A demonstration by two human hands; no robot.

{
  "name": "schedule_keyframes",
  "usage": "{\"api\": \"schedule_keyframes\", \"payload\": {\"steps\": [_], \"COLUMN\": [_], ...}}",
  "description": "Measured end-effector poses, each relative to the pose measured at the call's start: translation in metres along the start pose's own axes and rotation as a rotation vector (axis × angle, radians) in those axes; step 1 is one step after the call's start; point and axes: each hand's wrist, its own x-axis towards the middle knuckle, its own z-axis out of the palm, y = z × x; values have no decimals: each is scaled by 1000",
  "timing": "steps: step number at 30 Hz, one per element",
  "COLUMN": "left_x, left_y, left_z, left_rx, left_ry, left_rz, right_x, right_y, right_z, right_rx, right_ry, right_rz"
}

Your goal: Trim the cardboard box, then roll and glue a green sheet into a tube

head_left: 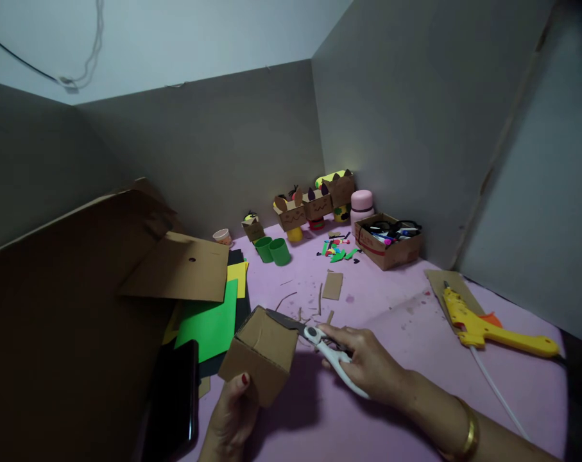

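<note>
My left hand grips a small brown cardboard box from below, its thumb pressed on the near side. The box is tilted above the pink table. In my right hand is a pair of scissors with white handles and dark blades. The blades lie along the far top edge of the box; whether they are cutting into it I cannot tell. Thin cardboard strips and a small cardboard rectangle lie on the table beyond the box.
On the right, a yellow glue gun rests on cardboard. Behind stand a box of pens, a pink bottle, green cups and cardboard animal figures. Coloured sheets, a black phone and large cardboard occupy the left.
</note>
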Motion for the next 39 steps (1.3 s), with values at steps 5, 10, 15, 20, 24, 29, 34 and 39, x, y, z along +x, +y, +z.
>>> {"api": "schedule_keyframes", "payload": {"steps": [5,10,15,20,24,29,34,39], "left_x": [1,3,3,0,1,1,0,5], "left_y": [1,1,2,1,-1,0,2,4], "left_z": [0,-4,-6,0,-1,-3,-2,-10], "left_rx": [0,31,56,35,46,36,-9,-56], "left_ry": [14,-10,-49,-33,-28,-28,19,-6], "left_rz": [-3,6,-20,0,20,3,20,33], "right_x": [0,0,0,-1,-1,-1,1,2], "right_y": [0,-2,-2,-1,3,7,5,4], "right_z": [1,2,0,1,5,11,10,8], "right_rx": [-47,-29,21,46,67,61,312,420], "right_ry": [-44,-58,-43,7,21,17,67,39], "right_rz": [59,94,78,56,31,46,156,231]}}
